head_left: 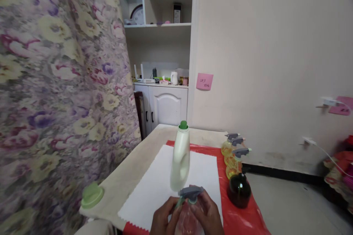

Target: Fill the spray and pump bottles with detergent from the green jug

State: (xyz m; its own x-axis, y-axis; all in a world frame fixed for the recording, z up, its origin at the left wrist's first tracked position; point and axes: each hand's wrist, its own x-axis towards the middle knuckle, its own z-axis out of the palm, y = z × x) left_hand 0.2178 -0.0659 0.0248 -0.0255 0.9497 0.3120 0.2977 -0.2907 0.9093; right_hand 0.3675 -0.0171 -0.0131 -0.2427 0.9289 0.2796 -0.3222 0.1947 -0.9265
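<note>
At the table's near edge, both my hands are closed around a clear pinkish spray bottle (188, 220) with a grey spray head (191, 192). The fingers of my left hand (165, 216) pinch near its green trigger. On the other side, my right hand (209, 214) wraps the neck and shoulder just under the head. The bottle's lower part runs out of the picture. Right behind it stands a tall pale green jug (179, 161) with a handle, its cap off and a green spout showing. A light green cap (92, 195) lies at the table's left corner.
Several spray bottles with yellow liquid (234, 167) line the right edge, beside a dark round bottle (239, 191). White paper (149, 183) lies over a red sheet (234, 216) on the table. A flowered curtain (63, 80) hangs left; shelves and a cabinet (171, 106) stand behind.
</note>
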